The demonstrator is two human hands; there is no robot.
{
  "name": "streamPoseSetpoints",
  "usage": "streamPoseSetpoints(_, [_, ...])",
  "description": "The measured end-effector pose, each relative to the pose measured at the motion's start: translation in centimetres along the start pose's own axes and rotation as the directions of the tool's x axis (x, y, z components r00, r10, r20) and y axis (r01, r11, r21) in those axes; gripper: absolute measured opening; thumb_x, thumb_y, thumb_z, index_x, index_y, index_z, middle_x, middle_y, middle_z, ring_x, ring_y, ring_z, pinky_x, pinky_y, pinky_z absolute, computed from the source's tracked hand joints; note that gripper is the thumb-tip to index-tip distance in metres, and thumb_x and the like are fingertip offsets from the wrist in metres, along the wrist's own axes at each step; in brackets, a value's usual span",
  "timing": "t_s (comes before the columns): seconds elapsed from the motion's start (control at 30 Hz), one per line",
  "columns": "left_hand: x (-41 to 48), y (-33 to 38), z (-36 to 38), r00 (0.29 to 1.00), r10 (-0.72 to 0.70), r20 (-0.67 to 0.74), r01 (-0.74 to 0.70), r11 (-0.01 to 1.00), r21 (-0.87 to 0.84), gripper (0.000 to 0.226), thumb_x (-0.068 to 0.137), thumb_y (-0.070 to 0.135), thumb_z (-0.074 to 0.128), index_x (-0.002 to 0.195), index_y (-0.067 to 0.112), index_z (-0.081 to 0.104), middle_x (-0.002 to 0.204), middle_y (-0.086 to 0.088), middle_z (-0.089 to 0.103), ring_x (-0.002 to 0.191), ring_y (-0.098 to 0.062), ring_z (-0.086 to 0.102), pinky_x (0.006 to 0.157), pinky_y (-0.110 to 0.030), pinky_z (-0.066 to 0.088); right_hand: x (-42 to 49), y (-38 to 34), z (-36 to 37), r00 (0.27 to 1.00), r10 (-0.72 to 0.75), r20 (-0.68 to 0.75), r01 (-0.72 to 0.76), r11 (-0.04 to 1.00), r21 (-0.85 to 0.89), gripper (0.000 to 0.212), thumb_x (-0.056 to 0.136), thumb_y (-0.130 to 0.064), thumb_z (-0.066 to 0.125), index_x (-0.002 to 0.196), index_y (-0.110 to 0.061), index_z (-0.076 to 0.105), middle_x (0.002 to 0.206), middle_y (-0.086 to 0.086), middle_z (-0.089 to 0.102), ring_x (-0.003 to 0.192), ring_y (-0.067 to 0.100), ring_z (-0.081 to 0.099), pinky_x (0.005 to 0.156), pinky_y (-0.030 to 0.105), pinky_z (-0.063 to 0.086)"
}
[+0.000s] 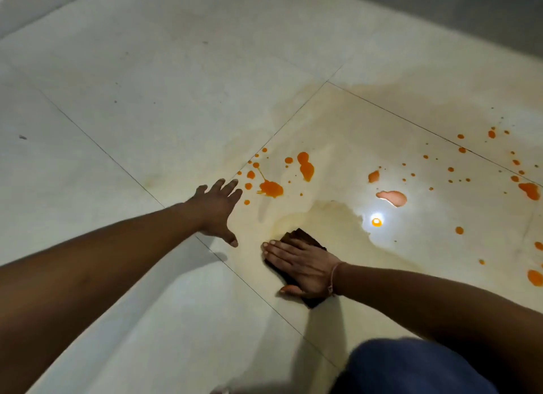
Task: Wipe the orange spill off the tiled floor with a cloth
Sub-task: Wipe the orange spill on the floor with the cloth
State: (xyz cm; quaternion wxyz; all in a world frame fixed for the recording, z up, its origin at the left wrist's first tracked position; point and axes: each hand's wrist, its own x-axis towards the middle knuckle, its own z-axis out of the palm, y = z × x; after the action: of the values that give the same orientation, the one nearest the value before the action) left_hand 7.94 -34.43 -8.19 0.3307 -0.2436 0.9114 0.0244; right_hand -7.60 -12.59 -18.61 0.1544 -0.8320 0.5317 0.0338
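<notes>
a pale, glossy tiled floor [147, 99] is filling nearly the whole view, its large cream tiles meeting at thin dark grout lines [97, 146] that are running diagonally across the frame. the orange spill [270, 188] is lying scattered over the tiles on the right side: a cluster of blobs and droplets is sitting just beyond the left hand [216, 211], and more spots and puddles are trailing off toward the right edge. a thin yellowish film [332, 217] is spreading over the tile around the cloth [302, 237], and a bright light reflection [376, 221] is glaring off the wet surface there. the cloth, dark brown and folded, is lying on the floor at the near edge of that film, well short of the orange cluster. the right hand [302, 268] is pressing flat on top of it, fingers straight and close together, thumb out to the side, a thin wristband [333, 279] circling the wrist. the left hand is reaching out over the floor with fingers straight and spread wide, holding nothing; whether it is touching the tile is not clear. a knee in dark blue fabric [411, 367] is showing at the bottom right. a pale raised strip [29, 8] is bordering the floor at the top left, and a darker grey area [470, 8] is lying at the top right.
</notes>
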Motion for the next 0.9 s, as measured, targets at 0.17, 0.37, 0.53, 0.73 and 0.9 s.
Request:
streamPoseSetpoints(0.17, [3.1, -5.1, 4.1, 0.994, -0.048, -0.097, 0.028, 0.980, -0.196, 0.120, 0.064, 0.089, 0.044, 0.154, 0.021, 0.002, 0.162, -0.001, -0.012, 0.149, -0.024, -0.007, 0.118, -0.051, 0.007, 3.1, 2.1, -0.8, 0.999, 0.037, -0.040, -0.036, 0.999, 0.008, 0.085, 0.096, -0.067, 0.027, 0.155, -0.009, 0.009, 0.162, 0.011, 0.011, 0.149, 0.025, 0.011, 0.120, 0.047, 0.014])
streamPoseSetpoints(0.37, [7.0, -9.7, 9.5, 0.908, -0.084, -0.411, -0.066, 0.939, -0.338, 0.096, 0.074, 0.085, 0.024, 0.153, 0.031, 0.014, 0.163, 0.007, 0.001, 0.149, -0.021, 0.000, 0.118, -0.050, 0.004, 5.7, 0.2, -0.7, 0.976, 0.203, -0.076, -0.201, 0.979, 0.035, 0.082, 0.096, -0.067, 0.027, 0.154, -0.010, 0.018, 0.160, 0.010, 0.019, 0.148, 0.023, 0.017, 0.119, 0.038, 0.003])
streamPoseSetpoints(0.53, [7.1, -9.4, 9.9, 0.883, -0.100, -0.459, -0.093, 0.921, -0.379, 0.081, 0.084, 0.073, 0.028, 0.151, 0.028, 0.023, 0.162, 0.003, 0.011, 0.149, -0.023, 0.006, 0.117, -0.053, 0.008, 6.5, -0.2, -1.6, 0.972, 0.232, -0.035, -0.232, 0.972, 0.026, 0.081, 0.097, -0.065, 0.029, 0.154, -0.010, 0.019, 0.160, 0.011, 0.019, 0.148, 0.024, 0.018, 0.119, 0.038, 0.001])
streamPoseSetpoints(0.73, [7.4, -8.3, 10.3, 0.821, -0.180, -0.542, -0.044, 0.927, -0.373, 0.063, 0.092, 0.059, 0.034, 0.145, 0.024, 0.036, 0.158, 0.000, 0.026, 0.147, -0.024, 0.019, 0.116, -0.052, 0.014, 9.6, 0.2, -2.2, 0.963, 0.258, -0.080, -0.256, 0.966, 0.037, 0.080, 0.096, -0.063, 0.027, 0.154, -0.008, 0.019, 0.160, 0.013, 0.019, 0.148, 0.025, 0.016, 0.120, 0.041, 0.006])
streamPoseSetpoints(0.9, [7.8, -8.4, 10.7, 0.800, -0.193, -0.568, -0.018, 0.938, -0.345, 0.055, 0.096, 0.049, 0.031, 0.145, 0.025, 0.037, 0.158, 0.001, 0.026, 0.146, -0.024, 0.022, 0.116, -0.050, 0.017, 14.4, 0.4, -2.9, 0.867, 0.485, -0.115, -0.469, 0.872, 0.139, 0.078, 0.097, -0.059, 0.028, 0.156, -0.011, 0.011, 0.162, 0.009, 0.008, 0.150, 0.021, 0.001, 0.121, 0.045, 0.008])
